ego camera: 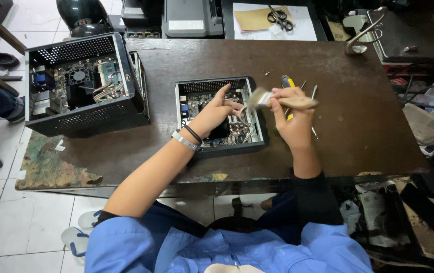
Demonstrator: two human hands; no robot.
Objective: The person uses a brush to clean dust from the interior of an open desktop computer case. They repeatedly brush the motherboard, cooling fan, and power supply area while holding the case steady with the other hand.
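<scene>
Two open computer cases sit on the dark table below me. The smaller case lies in the middle, its lid off, and I see a circuit board, loose wires and small parts packed inside it. My left hand reaches into this case with the fingers spread loosely; the index finger points toward the back wall, and I cannot tell whether the hand grips anything. A metal watch band and a black band ring that wrist. My right hand hovers just beside the case's right wall, closed around the wooden handle of a paintbrush, whose pale bristles point left over the case's upper right corner. Under that hand a yellow-handled screwdriver and thin metal tools lie on the table.

The larger case stands at the table's left end, also open, holding a board with a round fan, a blue part and bundled coloured cables. Scissors rest on paper beyond the far edge.
</scene>
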